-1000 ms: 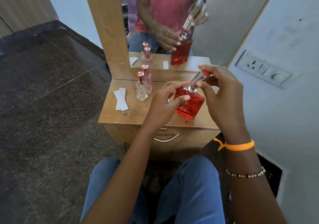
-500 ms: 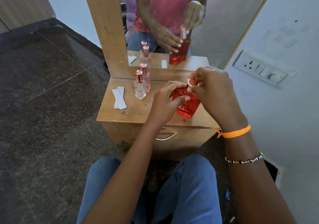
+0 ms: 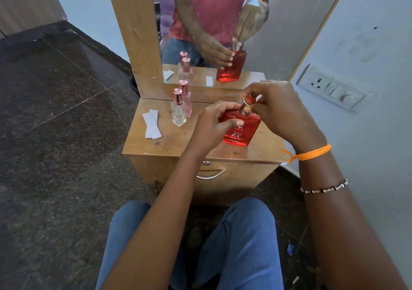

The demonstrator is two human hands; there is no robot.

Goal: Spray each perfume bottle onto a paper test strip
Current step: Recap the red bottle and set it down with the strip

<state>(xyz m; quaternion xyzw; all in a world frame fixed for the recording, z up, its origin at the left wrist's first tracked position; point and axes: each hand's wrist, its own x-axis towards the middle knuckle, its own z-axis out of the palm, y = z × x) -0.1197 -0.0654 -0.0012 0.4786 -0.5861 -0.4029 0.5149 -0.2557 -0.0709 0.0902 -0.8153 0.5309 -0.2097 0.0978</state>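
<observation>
Wooden tabletop point(image 3: 156, 149) below a mirror point(image 3: 278, 33) carries the set-up; the red perfume bottle point(image 3: 242, 131) is held over its right half, tilted toward the camera so the label faces up. Left hand point(image 3: 210, 124) has its grip closed round the bottle's shoulder, apparently to steady it, while the right hand point(image 3: 281, 109) pinches the silver cap point(image 3: 247, 102) on the neck, presumably seating or removing it; cannot tell which. Two capped clear bottles point(image 3: 179, 111) stand at the back left, and the paper test strips point(image 3: 152, 124) lie flat just beside them, within reach, none in hand.
</observation>
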